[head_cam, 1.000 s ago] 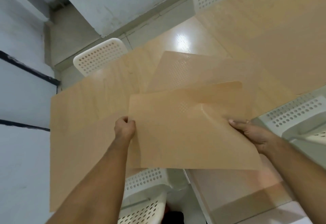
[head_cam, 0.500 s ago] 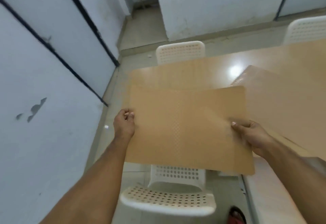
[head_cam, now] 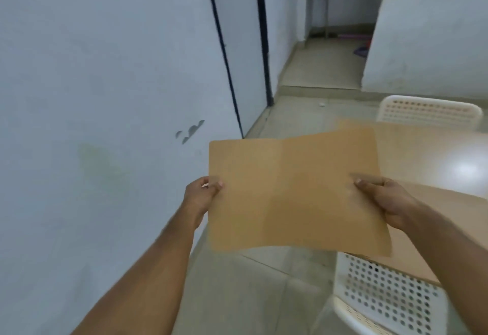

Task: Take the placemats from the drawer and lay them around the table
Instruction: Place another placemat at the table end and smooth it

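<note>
On your left a pale wall (head_cam: 92, 97) runs the whole way, marked by two dark vertical strips (head_cam: 261, 44) and a patch of chipped paint (head_cam: 190, 131); between that wall and the table lies an open lane of tiled floor (head_cam: 250, 295) leading off toward a passage at the back. Your left hand (head_cam: 202, 197) is closed on the left edge of a placemat (head_cam: 293, 192), thumb on top and fingers curled underneath. The placemat is held up in the air, roughly level with a slight wave along its far edge, and most of it hangs over the floor, with only its right part above the table's left edge. Your right hand (head_cam: 388, 202) pinches the mat's right edge, thumb pressed flat on the upper face. Past that hand, a second placemat (head_cam: 462, 229) lies flat on the table (head_cam: 435, 155) near its near-left corner, its near edge reaching the table's edge. The tabletop is light wood with a bright glare spot. One white perforated chair (head_cam: 427, 112) stands at the far side of the table, another (head_cam: 383, 300) tucked in at the near edge below your right forearm.
</note>
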Demonstrator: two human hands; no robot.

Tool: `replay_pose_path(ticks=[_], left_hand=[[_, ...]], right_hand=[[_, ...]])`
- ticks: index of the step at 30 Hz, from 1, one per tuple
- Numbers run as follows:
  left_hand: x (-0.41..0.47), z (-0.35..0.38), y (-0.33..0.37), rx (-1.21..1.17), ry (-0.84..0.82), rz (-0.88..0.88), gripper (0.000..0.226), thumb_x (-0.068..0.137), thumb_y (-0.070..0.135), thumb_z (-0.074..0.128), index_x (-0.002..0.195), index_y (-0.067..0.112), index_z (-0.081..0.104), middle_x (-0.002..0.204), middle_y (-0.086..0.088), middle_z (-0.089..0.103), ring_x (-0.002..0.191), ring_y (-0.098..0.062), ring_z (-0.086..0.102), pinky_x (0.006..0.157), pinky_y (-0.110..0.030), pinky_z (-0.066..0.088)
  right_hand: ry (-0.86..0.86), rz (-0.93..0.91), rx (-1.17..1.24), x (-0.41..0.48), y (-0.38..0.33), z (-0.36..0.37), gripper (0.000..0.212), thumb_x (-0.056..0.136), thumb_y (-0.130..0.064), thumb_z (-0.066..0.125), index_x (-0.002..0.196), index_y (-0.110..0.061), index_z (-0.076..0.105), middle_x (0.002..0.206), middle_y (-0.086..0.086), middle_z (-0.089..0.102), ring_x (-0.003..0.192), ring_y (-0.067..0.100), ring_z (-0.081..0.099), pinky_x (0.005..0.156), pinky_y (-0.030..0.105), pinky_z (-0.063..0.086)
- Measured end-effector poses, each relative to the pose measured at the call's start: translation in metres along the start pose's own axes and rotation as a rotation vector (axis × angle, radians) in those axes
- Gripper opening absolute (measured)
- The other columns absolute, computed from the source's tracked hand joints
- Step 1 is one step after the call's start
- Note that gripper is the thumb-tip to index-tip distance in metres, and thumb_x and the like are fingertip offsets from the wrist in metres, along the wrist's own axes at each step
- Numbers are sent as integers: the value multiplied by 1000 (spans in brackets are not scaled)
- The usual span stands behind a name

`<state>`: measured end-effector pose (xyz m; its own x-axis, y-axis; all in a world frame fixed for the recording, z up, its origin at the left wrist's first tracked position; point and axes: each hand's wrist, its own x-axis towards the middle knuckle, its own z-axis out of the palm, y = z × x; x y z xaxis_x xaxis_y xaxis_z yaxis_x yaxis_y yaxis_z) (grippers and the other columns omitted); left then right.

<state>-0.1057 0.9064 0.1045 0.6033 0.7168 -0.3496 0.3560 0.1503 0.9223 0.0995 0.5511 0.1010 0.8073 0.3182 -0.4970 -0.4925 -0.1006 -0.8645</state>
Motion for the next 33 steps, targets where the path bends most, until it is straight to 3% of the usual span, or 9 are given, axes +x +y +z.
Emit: replay_pose_path(ticks=[4,8,13,17,20,25,28,30,33], left_hand=[[58,-33,12,31,105,47,6,95,25,64,98,30,67,105,5,70,92,-17,70,85,-40,58],[132,-53,32,66,211,90,7,97,26,58,98,29,65,105,7,67,90,-15,67,80,-36,58],[241,-66,75,119,286,125,9,98,22,58,105,22,64,97,4,67,69,-7,63,54,-22,47],[328,-52,118,185,240,135,12,97,23,60,108,22,64,111,0,65,82,-11,63,60,-22,46],[393,-18,155,193,170,143,15,96,24,61,111,21,64,112,-1,67,85,-18,67,61,-24,48],[503,73,214,250,52,196,13,98,22,60,110,23,59,93,10,59,66,-2,57,51,-15,42],[572,140,247,269,-57,220,13,95,23,62,107,16,64,96,1,69,68,-12,64,58,-21,51],[619,193,271,298,-150,244,17,95,24,62,109,16,67,104,-4,71,76,-17,66,67,-28,54],[671,290,322,344,-312,315,16,95,23,61,108,15,67,103,-2,69,76,-12,62,63,-24,47]], right_hand=[[-36,2,-1,48,-18,65,15,95,-15,64,108,-12,72,73,3,76,56,13,70,50,29,58],[-75,-2,29,120,-36,128,19,95,-16,64,112,-15,72,83,3,78,63,14,72,55,29,60],[-124,24,-40,216,-72,187,20,96,-22,63,112,-17,73,95,9,78,77,23,73,69,36,61],[-82,31,-41,275,-112,205,22,94,-21,66,114,-13,72,105,15,75,91,32,69,83,43,57],[-2,10,-28,319,-144,203,23,94,-20,67,115,-11,71,104,15,74,86,31,69,82,43,57],[172,-29,36,395,-189,177,23,92,-18,69,113,-9,69,102,14,73,81,29,68,70,37,59],[275,-45,70,439,-215,152,24,92,-19,70,112,-6,68,102,16,73,80,29,69,67,38,61],[356,-67,106,464,-231,131,24,93,-18,68,113,-6,68,105,17,72,83,30,68,70,38,60],[491,-82,190,488,-253,95,24,94,-18,66,116,-8,70,110,18,72,93,32,67,82,40,57]])
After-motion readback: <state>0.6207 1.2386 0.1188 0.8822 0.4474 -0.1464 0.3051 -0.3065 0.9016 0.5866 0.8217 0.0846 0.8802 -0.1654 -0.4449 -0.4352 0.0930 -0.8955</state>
